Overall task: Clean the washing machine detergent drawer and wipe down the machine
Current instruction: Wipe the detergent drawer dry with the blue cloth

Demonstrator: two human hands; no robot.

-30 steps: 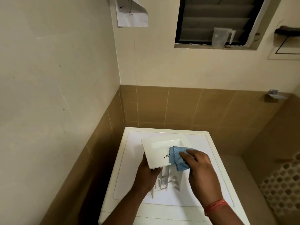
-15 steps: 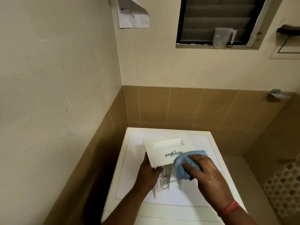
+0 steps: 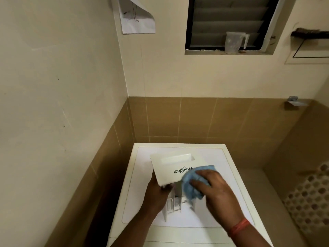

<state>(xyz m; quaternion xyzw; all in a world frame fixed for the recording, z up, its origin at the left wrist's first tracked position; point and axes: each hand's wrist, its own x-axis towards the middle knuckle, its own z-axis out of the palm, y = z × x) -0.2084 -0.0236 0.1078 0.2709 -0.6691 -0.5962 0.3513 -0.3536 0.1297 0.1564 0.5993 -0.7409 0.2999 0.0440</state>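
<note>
The detergent drawer (image 3: 175, 168) is white plastic, pulled out of its slot and held above the top of the washing machine (image 3: 229, 166). Its flat front panel faces up toward the camera, with a shallow rectangular recess for a handle near the far edge and the Whirlpool name printed upside down across the middle. Below the panel the compartment walls hang down toward the person, thin white dividers with grey shadow between them; what lies inside the compartments is too dim to tell.

The left hand (image 3: 156, 193) grips the drawer from below at the near left corner of the panel, fingers curled under it and hidden by the plastic. The right hand (image 3: 213, 188) presses a crumpled blue cloth (image 3: 191, 184) against the near right corner of the panel and the side of the compartments, fingers bent over the cloth and holding it, with an orange band on the wrist. The cloth covers the end of the printed name.

The machine stands in a corner between a cream wall with brown tiles lower down. A clear plastic jug (image 3: 233, 41) sits on the sill of a louvred window (image 3: 227, 16) above
</note>
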